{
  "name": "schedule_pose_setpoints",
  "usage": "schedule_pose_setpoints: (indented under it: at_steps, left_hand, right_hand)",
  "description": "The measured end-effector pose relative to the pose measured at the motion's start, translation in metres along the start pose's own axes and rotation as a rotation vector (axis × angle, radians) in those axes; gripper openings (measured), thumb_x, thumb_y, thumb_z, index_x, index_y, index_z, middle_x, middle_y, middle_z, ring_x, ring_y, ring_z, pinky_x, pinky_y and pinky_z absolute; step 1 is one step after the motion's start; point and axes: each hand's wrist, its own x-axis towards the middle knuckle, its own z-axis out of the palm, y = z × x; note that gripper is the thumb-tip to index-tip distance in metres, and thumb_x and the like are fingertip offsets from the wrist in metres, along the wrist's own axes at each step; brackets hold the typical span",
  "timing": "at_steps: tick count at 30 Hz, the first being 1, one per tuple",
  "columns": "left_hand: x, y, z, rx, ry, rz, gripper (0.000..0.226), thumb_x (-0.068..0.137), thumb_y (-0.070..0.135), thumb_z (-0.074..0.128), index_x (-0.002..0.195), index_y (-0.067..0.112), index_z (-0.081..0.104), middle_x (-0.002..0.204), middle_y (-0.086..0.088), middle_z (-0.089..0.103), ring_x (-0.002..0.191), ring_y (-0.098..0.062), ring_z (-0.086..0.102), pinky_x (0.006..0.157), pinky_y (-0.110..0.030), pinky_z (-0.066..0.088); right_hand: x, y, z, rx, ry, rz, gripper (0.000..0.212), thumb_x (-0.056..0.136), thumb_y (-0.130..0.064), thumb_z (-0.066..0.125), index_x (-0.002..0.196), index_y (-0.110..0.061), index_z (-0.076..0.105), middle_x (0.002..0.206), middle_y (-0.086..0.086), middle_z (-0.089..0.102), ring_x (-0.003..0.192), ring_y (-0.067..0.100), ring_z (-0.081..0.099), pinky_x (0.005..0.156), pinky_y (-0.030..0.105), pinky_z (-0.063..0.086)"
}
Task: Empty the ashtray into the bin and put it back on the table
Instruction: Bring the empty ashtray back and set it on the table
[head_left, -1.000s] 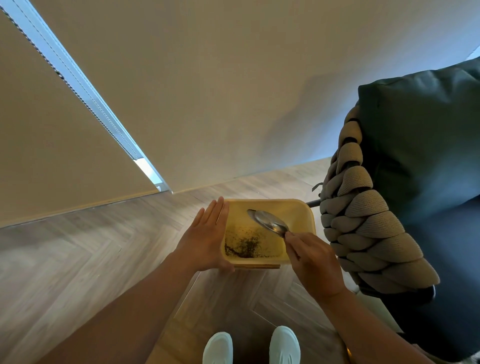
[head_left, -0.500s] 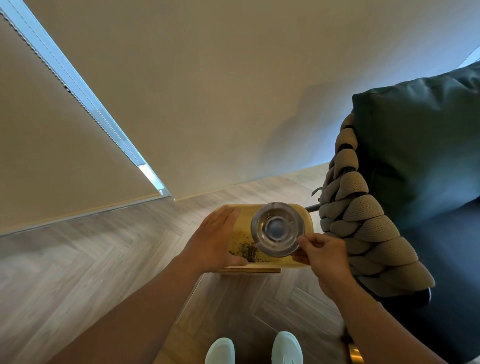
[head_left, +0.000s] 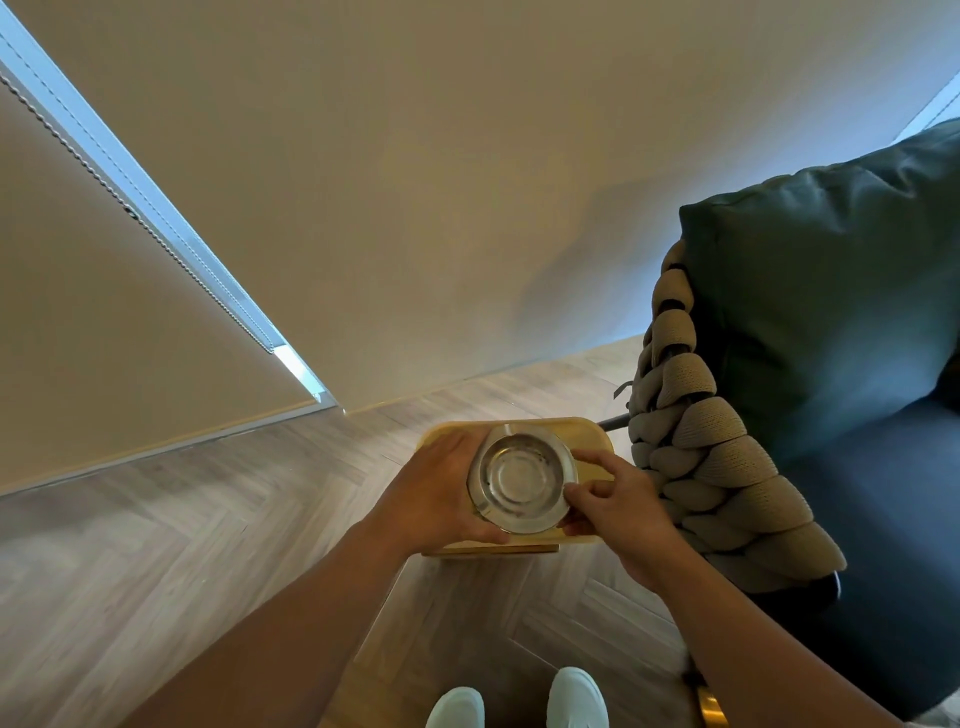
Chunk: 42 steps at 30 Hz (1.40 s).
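A round clear glass ashtray is held level, facing up, right above the yellow bin on the floor. My right hand pinches its right rim with fingers and thumb. My left hand cups its left side, fingers curled under the edge. The ashtray's inside looks almost bare, with only faint specks. The ashtray and both hands hide most of the bin's inside. No table is in view.
A dark green armchair with a thick braided beige side stands close on the right, nearly touching the bin. A beige wall and a roller blind rise behind. Herringbone wood floor spreads left; my white shoes are below.
The ashtray went from tipped on edge over the bin to flat and facing up. My left hand left the bin's rim and took hold of the ashtray's left side.
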Motion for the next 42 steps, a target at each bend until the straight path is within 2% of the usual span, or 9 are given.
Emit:
schedule_pose_setpoints:
  at_steps: [4,8,13,18,25,29,32,36,42]
  left_hand:
    - [-0.007,0.007,-0.012,-0.017,-0.003,-0.032,0.108,0.046,0.075,0.078,0.137,0.046,0.028,0.133,0.026,0.043,0.118,-0.001,0.043,0.098,-0.033,0.046]
    - [-0.015,0.021,-0.034,0.018,-0.010,-0.057,0.115,0.044,0.081,0.072,0.140,0.036,0.028,0.131,0.013,0.050,0.113,-0.007,0.048,0.096,-0.035,0.047]
    - [-0.026,0.060,-0.082,0.044,-0.007,-0.004,0.112,0.046,0.078,0.075,0.139,0.034,0.032,0.128,0.010,0.053,0.109,-0.010,0.051,0.094,-0.036,0.048]
    - [-0.041,0.103,-0.137,0.099,-0.018,0.060,0.116,0.048,0.069,0.082,0.143,0.023,0.034,0.128,0.002,0.054,0.112,-0.017,0.051,0.095,-0.041,0.045]
    - [-0.078,0.166,-0.200,0.136,0.029,0.139,0.121,0.048,0.059,0.088,0.145,0.014,0.033,0.131,-0.005,0.054,0.114,-0.022,0.052,0.096,-0.043,0.046]
    - [-0.105,0.197,-0.219,0.117,0.048,0.196,0.120,0.049,0.058,0.089,0.144,0.011,0.034,0.130,-0.005,0.054,0.112,-0.020,0.052,0.094,-0.042,0.049]
    - [-0.131,0.225,-0.228,0.055,0.063,0.263,0.109,0.050,0.058,0.088,0.139,0.016,0.040,0.124,-0.003,0.057,0.104,-0.013,0.052,0.089,-0.039,0.052]
    - [-0.160,0.261,-0.225,-0.025,0.044,0.321,0.103,0.052,0.059,0.085,0.137,0.018,0.042,0.125,-0.002,0.058,0.107,-0.015,0.054,0.091,-0.036,0.051]
    - [-0.195,0.313,-0.189,-0.054,-0.016,0.381,0.096,0.055,0.059,0.080,0.134,0.021,0.042,0.128,-0.004,0.058,0.111,-0.019,0.056,0.095,-0.041,0.051]
  right_hand:
    - [-0.012,-0.016,0.002,-0.254,-0.177,-0.205,0.066,0.082,-0.029,0.074,0.137,-0.034,0.039,0.087,0.009,0.074,0.072,0.025,0.071,0.062,0.031,0.058]
    - [-0.031,-0.040,0.009,-0.569,-0.221,-0.398,0.104,0.063,-0.050,0.083,0.145,-0.025,0.024,0.135,-0.004,0.051,0.120,0.012,0.053,0.098,0.034,0.049]
    - [-0.073,-0.081,0.015,-0.579,-0.136,-0.511,0.093,0.063,-0.045,0.083,0.132,-0.043,0.021,0.129,-0.004,0.053,0.115,0.008,0.053,0.100,0.030,0.047]
    - [-0.118,-0.123,0.016,-0.633,-0.055,-0.524,0.099,0.067,-0.037,0.083,0.144,-0.017,0.023,0.130,0.009,0.056,0.111,0.018,0.056,0.096,0.023,0.044]
    - [-0.190,-0.176,0.015,-0.619,0.022,-0.535,0.099,0.059,-0.037,0.089,0.136,-0.029,0.028,0.106,-0.017,0.054,0.088,-0.001,0.059,0.080,0.008,0.046]
    - [-0.237,-0.190,0.010,-0.695,0.146,-0.615,0.105,0.054,-0.038,0.091,0.139,-0.015,0.033,0.093,-0.030,0.042,0.083,-0.021,0.051,0.067,-0.011,0.030]
    - [-0.275,-0.199,0.002,-0.682,0.117,-0.597,0.104,0.058,-0.039,0.089,0.142,-0.017,0.032,0.113,-0.018,0.053,0.089,-0.002,0.055,0.087,0.011,0.047]
    - [-0.321,-0.196,-0.013,-0.651,0.113,-0.570,0.114,0.059,-0.038,0.088,0.148,-0.015,0.021,0.138,0.003,0.053,0.122,0.018,0.053,0.104,0.035,0.045]
    - [-0.398,-0.158,-0.041,-0.546,0.250,-0.676,0.110,0.058,-0.039,0.088,0.143,-0.039,0.018,0.110,-0.031,0.048,0.097,-0.018,0.052,0.077,-0.006,0.035]
